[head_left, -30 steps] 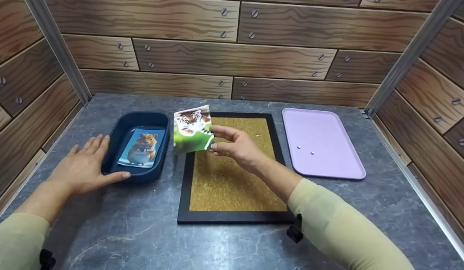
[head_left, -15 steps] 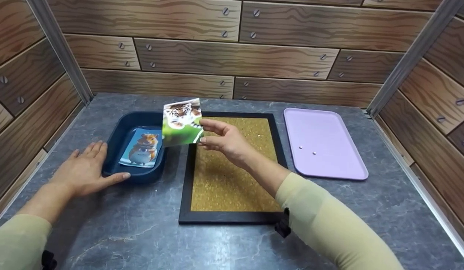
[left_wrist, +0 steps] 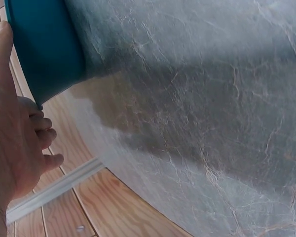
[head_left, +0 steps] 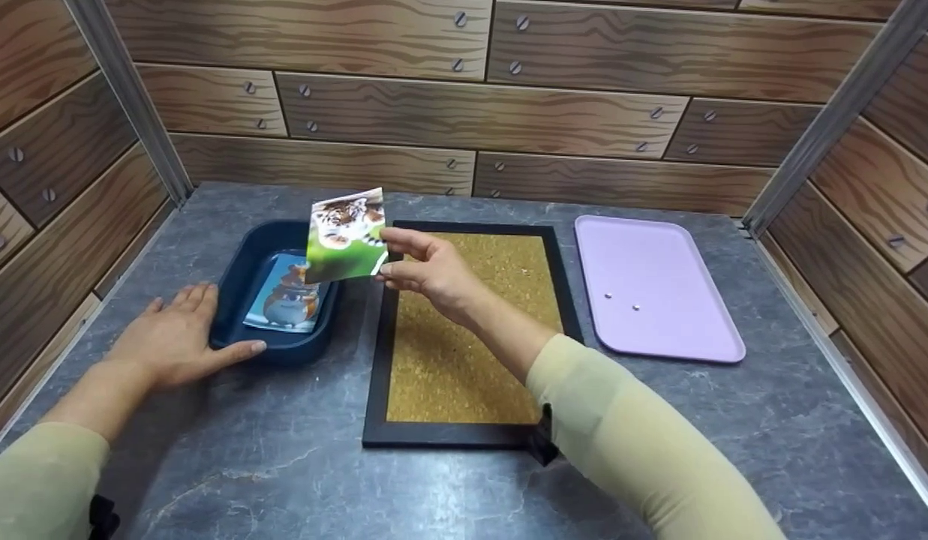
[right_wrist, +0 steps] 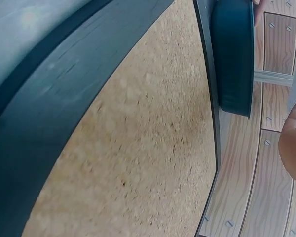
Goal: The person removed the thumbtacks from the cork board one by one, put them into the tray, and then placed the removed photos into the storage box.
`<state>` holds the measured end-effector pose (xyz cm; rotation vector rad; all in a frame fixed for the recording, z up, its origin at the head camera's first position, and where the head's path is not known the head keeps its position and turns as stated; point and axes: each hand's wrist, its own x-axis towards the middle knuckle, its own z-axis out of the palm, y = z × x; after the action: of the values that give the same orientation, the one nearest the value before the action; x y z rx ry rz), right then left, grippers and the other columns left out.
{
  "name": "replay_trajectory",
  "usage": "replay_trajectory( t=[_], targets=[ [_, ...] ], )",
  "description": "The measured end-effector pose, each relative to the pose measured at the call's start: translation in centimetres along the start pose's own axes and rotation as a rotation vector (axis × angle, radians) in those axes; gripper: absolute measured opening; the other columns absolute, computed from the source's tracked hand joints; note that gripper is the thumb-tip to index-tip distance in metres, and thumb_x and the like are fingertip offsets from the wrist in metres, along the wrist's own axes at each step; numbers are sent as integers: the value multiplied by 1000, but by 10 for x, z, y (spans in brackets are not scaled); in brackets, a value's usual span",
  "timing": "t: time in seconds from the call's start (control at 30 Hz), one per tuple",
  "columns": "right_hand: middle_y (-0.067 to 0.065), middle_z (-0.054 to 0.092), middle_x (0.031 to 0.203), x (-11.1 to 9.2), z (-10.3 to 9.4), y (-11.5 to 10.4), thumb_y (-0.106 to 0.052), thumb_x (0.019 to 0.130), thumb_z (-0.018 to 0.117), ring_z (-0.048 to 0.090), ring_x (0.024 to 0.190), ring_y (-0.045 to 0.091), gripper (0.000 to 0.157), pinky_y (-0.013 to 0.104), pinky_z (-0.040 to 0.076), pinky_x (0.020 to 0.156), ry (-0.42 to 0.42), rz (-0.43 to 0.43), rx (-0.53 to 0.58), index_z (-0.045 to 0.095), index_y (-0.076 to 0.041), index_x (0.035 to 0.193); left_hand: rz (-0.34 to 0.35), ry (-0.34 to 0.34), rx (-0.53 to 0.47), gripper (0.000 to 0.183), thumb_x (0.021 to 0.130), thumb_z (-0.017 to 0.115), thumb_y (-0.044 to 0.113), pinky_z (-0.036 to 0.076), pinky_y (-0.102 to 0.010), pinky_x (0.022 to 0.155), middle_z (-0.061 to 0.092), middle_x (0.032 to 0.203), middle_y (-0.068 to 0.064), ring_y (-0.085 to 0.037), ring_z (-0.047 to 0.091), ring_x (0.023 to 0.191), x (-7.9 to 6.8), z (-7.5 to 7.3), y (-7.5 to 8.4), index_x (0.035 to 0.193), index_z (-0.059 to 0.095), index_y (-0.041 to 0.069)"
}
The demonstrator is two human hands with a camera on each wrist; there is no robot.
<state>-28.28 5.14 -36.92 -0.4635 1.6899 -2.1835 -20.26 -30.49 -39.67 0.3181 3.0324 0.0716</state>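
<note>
My right hand (head_left: 433, 276) pinches the right edge of a tiger photo (head_left: 345, 238) between thumb and fingers. It holds the photo raised, tilted, above the gap between a dark blue bin (head_left: 278, 349) and a black-framed cork board (head_left: 471, 375). Part of a hamster picture (head_left: 287, 300) lying in the bin is covered by the photo. My left hand (head_left: 171, 337) rests against the bin's left side, fingers extended, thumb over the near rim. The left wrist view shows that hand (left_wrist: 19, 133) beside the bin's wall (left_wrist: 49, 44).
To the right of the cork board lies a lilac tray (head_left: 659, 277) with two small pins (head_left: 636, 307) on it. Wood-patterned walls (head_left: 479, 112) enclose the grey marbled table (head_left: 298, 465) at the back and sides.
My right hand has carried the tiger photo leftward and slightly up, from over the cork board toward the bin. The left hand keeps its place at the bin.
</note>
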Motion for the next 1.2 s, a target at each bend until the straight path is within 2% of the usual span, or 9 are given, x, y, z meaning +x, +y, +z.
replay_trajectory(
  t=[0.17,0.27,0.5,0.7,0.97,1.2],
  targets=[
    [27,61,144,8,8,4,20,93,63,74,86,20,61,38,62,94,4,10,8,51,7,152,10,-5,6,129,94,40,88,20,-78,117,24,160,-46,-61,24,150,0,-1,0,155,22,-24],
    [27,61,144,13,14,8,20,94,62,74,86,21,60,39,61,95,2,22,27,51,7,152,11,-7,7,129,94,40,88,20,-78,117,24,160,-46,-61,24,150,-1,-2,0,156,22,-24],
    [25,62,143,21,23,18,19,95,60,73,85,21,59,29,63,85,-13,87,66,52,6,152,11,-11,5,129,95,40,88,20,-78,117,24,160,-46,-61,24,149,-2,-2,1,156,21,-24],
    [25,62,141,27,29,28,19,96,59,73,83,20,57,27,62,82,-11,135,107,52,6,152,11,-10,11,129,94,39,88,20,-77,118,25,160,-46,-61,25,149,-1,-3,1,156,21,-24],
    [22,67,134,33,40,39,20,95,59,73,80,19,56,22,61,73,11,154,151,55,7,149,11,-9,12,129,94,40,88,22,-78,117,25,159,-46,-61,25,149,0,-2,1,155,21,-25],
    [20,68,129,36,47,46,20,95,59,73,78,19,56,22,61,71,23,157,160,55,7,149,-1,-22,3,132,93,38,90,20,-77,118,23,160,-46,-62,24,149,0,-4,2,156,20,-24]
  ],
)
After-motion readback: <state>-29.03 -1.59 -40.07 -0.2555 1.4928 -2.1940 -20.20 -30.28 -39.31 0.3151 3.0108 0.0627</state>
